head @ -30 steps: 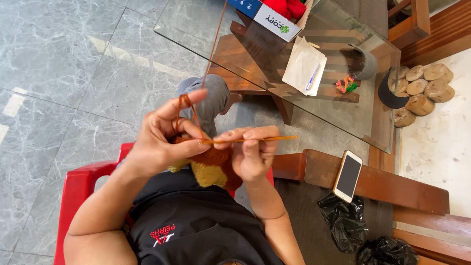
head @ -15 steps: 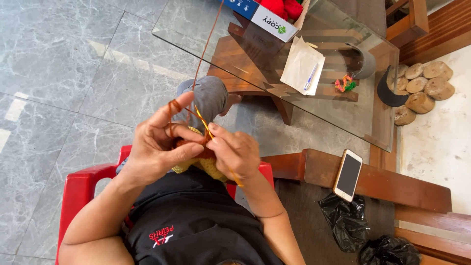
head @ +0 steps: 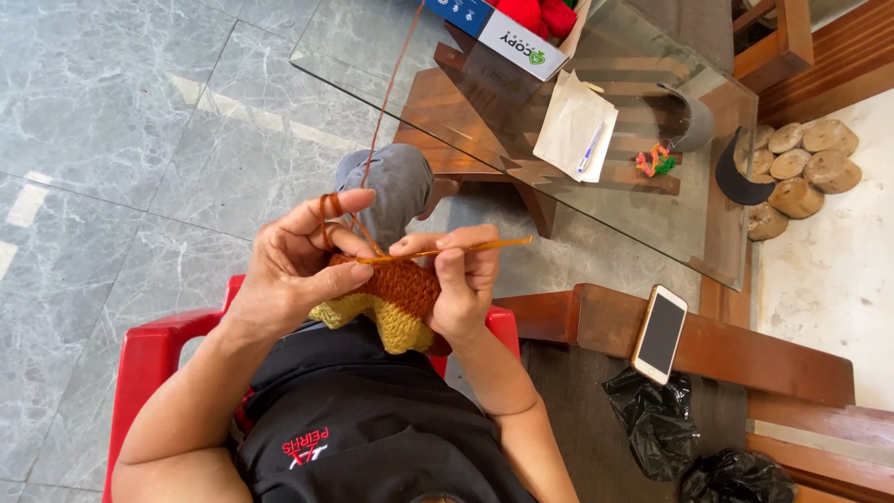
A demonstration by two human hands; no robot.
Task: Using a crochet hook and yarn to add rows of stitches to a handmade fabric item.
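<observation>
I sit on a red plastic chair (head: 154, 354) and look down at my hands. My left hand (head: 298, 265) pinches the top edge of a crocheted piece (head: 396, 303), brown above and yellow below. Brown yarn (head: 396, 88) is wrapped round its raised index finger and runs up to the glass table. My right hand (head: 461, 275) holds an orange crochet hook (head: 466, 248) lying level, its tip in the brown stitches next to the left thumb. Both hands touch the piece over my lap.
A glass-topped table (head: 391, 56) on a wooden base stands ahead, bearing a cardboard box with red yarn (head: 517, 28), a white paper with a pen (head: 573, 126) and small coloured bits (head: 652, 160). A phone (head: 659, 333) lies on a wooden bench at right, with black bags (head: 652, 419) below.
The hook has swung from pointing up and away to lying level, pointing right. My right hand has shifted slightly right, and the brown part of the piece shows again.
</observation>
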